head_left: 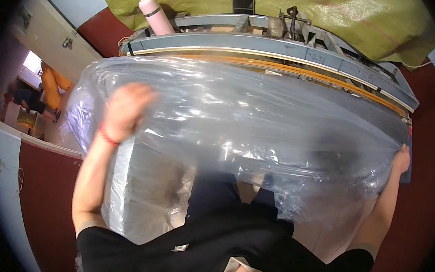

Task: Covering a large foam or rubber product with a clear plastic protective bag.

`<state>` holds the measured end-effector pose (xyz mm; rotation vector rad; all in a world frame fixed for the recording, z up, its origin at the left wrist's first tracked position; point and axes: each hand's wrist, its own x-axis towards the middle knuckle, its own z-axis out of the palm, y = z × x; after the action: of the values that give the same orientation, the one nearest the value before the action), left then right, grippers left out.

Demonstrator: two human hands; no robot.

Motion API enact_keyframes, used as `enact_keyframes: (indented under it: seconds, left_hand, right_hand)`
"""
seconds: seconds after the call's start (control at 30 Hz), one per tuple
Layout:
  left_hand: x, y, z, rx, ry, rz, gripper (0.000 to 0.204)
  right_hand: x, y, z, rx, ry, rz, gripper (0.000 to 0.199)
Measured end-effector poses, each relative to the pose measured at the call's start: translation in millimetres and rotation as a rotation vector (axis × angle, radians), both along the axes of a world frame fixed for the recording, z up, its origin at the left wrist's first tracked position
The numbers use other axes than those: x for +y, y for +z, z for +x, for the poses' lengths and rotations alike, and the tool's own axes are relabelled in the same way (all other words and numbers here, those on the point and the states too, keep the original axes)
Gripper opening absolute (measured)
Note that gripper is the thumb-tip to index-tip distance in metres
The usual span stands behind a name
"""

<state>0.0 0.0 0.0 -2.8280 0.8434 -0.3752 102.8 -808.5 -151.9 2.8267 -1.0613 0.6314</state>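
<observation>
A large clear plastic sheet stretches in front of me across a long bench and hangs down toward my legs in wrinkles. At the sheet's right edge, my right hand is closed on the plastic, with my arm reached far out. My left hand, a red band at its wrist, is over the left part of the sheet. Motion smears its fingers, so whether they grip any plastic is unclear. Below that hand stands a pale block-shaped bundle, also wrapped in clear plastic.
Behind the sheet runs a blue-grey metal frame with an orange strip along it. A pink bottle and a dark metal clamp are at that frame. Yellow-green sheeting hangs behind. An open door is at left.
</observation>
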Motion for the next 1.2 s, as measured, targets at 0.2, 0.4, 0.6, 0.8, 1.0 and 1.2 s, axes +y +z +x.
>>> enact_keyframes:
  seconds: [0.2,0.4,0.6,0.8,1.0,1.2]
  left_hand:
    - [163.3,-153.3,-12.8,0.045,0.782,-0.231,0.055]
    - [78.6,-101.5,25.7,-0.015,0.910,-0.185,0.029]
    - [-22.7,-112.9,98.6,0.038,0.224,-0.611,0.018]
    - [-43.3,-137.2,129.2,-0.005,0.420,-0.743,0.025]
    - [-37.5,-147.9,132.1,-0.112,0.301,-0.778,0.011]
    - [-16.9,-129.3,149.0,-0.454,0.450,-0.722,0.015]
  right_hand:
    - [0.2,-1.8,3.2,-0.025,0.034,0.019,0.040]
    - [-4.8,0.7,0.8,-0.001,-0.008,0.024,0.041]
    - [-32.0,-18.3,12.3,-0.100,0.062,0.116,0.041]
    - [-94.0,2.4,-16.2,-0.829,0.508,1.276,0.040]
    - [-74.8,51.3,-36.4,-0.885,0.488,1.270,0.032]
    - [26.9,51.1,40.4,-0.500,0.298,0.509,0.027]
